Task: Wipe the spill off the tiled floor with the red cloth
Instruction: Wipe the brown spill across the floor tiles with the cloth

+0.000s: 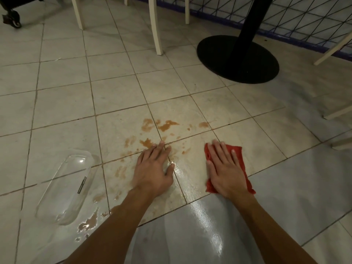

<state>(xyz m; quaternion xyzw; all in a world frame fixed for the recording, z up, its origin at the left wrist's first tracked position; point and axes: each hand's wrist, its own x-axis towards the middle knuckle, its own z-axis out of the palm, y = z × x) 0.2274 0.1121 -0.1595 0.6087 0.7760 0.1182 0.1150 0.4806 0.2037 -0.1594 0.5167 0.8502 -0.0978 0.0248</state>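
1. The right hand (pixel 225 168) lies flat on the red cloth (pixel 242 162), fingers straight and slightly spread, palm down — it presses the cloth to the floor rather than gripping it.
2. The red cloth sits on the tiled floor (pixel 66 103) to the right of the spill, folded into a rough oblong; its edges show past the hand on the far, right and near sides.
3. The left hand (pixel 153 166) rests flat on the bare tile, fingers straight and close together, thumb out to the right; it holds nothing. Its fingertips touch the brown patches near a grout line.
4. The spill (pixel 165 125) is a scatter of brown blotches and smears across several tiles, mostly ahead of and to the left of the left hand, with a further puddle (pixel 88 222) near the left forearm.
5. A wet sheen (it catches the light) runs down the tiles between the two forearms.
6. A clear plastic container (pixel 64 187) lies on its side on the floor at the left, just beside the nearer puddle.
7. Farther off stand a black round table base (pixel 238 60) with its post, and pale chair legs (pixel 156 25) — well apart from the hands.
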